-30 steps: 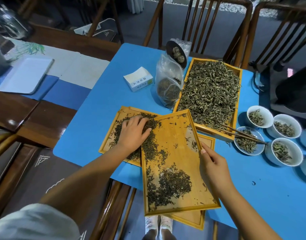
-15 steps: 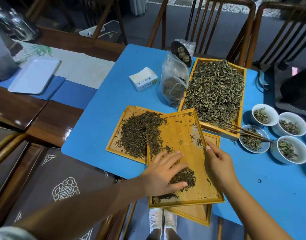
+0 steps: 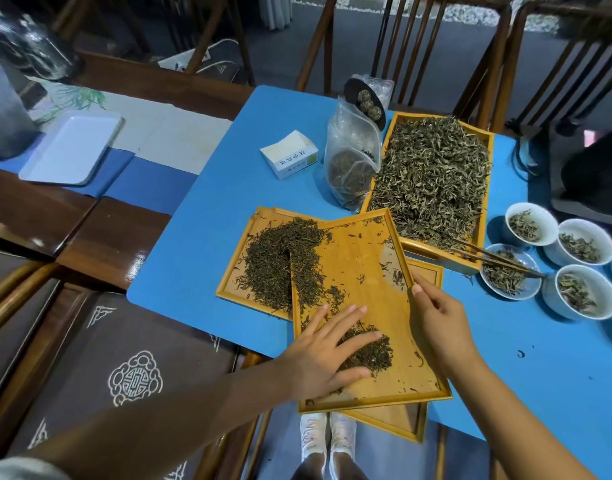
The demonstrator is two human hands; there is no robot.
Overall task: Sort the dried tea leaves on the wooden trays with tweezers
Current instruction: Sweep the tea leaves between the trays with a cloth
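A tilted wooden tray [image 3: 360, 258] lies across a lower tray [image 3: 235, 268] that holds a heap of dark tea leaves [image 3: 276, 261]. My left hand [image 3: 325, 355] rests flat, fingers spread, on a small pile of dark leaves [image 3: 370, 351] at the tilted tray's near end. My right hand [image 3: 436, 320] grips that tray's right rim. A third tray [image 3: 490, 140] at the back is full of paler leaves [image 3: 432, 174]. Wooden tweezers [image 3: 495, 259] lie across its corner and a white bowl [image 3: 510, 275].
Three more white bowls [image 3: 531, 223] [image 3: 585, 242] [image 3: 587, 292] with leaves stand at the right. A clear bag [image 3: 351, 161], a small white box [image 3: 290, 159] and another tray [image 3: 401, 424] underneath are on the blue table [image 3: 200, 223]. Chairs stand behind it.
My left hand left the heap on the lower tray and came down onto the pile at the tilted tray's near end. My right hand kept its grip on the rim.
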